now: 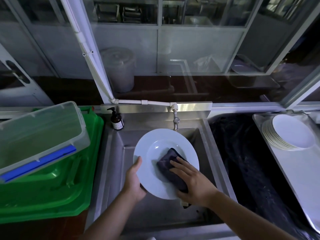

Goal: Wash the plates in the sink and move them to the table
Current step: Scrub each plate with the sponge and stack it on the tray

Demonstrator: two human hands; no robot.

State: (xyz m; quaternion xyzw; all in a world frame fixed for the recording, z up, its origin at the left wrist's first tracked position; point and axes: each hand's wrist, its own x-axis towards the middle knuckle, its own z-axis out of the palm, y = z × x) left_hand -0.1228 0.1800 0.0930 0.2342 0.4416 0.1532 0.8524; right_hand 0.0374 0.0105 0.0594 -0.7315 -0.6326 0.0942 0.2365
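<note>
One white plate (164, 153) is held tilted over the steel sink (114, 153), below the tap (176, 122), likely so runoff drains into the basin. The left hand (134, 179) grips its rim, thumb on top; the right hand (192, 181) presses a dark cloth (168, 163) into the bowl, fingers (174, 164) flat. Right, a steel tray (285, 163) holds stacked plates (289, 134). Left, a clear bin (39, 135) rests on a green lid (69, 179).

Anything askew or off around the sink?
The clear lidded container sits tilted on the green bin, not flat. Nothing spilled or broken shows. The stacked plates on the tray are fanned slightly.
</note>
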